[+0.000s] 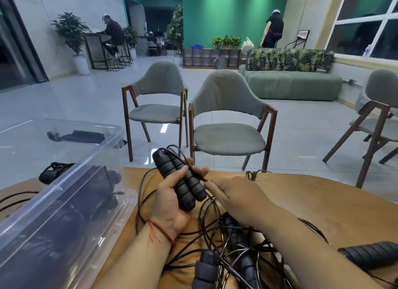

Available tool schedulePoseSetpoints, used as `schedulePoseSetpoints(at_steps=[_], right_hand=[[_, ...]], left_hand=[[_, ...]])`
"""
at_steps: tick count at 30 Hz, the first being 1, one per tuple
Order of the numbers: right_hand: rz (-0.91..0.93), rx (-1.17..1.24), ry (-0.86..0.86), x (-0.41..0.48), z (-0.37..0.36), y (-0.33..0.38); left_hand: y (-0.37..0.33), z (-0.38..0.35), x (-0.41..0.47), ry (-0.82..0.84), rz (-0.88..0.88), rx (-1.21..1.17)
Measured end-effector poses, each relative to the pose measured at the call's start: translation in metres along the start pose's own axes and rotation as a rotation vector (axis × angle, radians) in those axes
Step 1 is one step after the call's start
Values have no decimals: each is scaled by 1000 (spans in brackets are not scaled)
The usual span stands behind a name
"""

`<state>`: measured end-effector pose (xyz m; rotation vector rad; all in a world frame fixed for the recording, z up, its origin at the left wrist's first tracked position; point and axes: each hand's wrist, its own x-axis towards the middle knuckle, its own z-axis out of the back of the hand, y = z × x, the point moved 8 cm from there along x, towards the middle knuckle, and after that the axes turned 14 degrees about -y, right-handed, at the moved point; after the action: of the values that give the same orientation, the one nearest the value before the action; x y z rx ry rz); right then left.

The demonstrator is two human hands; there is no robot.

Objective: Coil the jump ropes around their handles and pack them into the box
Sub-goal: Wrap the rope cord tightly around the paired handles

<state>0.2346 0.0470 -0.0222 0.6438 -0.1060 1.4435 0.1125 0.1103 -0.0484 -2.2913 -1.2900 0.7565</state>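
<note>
Left hand (172, 194) grips paired handles (181, 177); right hand (234, 197) apparently pinches rope (199, 174). Wrap taut, turns touching, near table's (312, 200) far edge.

A lounge-like common room in an office: grey-cushioned wooden-framed chairs (228, 135) at twelve o'clock, a long green upholstered sofa (293, 85) at one, leafy potted plants (72, 33) and a tall dark counter (94, 49) at ten.
</note>
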Motion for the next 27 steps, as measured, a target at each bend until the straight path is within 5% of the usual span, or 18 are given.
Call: schedulePoseSetpoints(at_steps=[9,21,27], right_hand=[[-42,-91,-14,1,45,-36],[154,-4,-365,0,83,-14],[137,-8,-370,-4,79,-16]], left_hand=[[-7,15,11,-103,-48,-8],[-23,27,13,-295,-188,258],[-19,27,9,-269,-181,268]])
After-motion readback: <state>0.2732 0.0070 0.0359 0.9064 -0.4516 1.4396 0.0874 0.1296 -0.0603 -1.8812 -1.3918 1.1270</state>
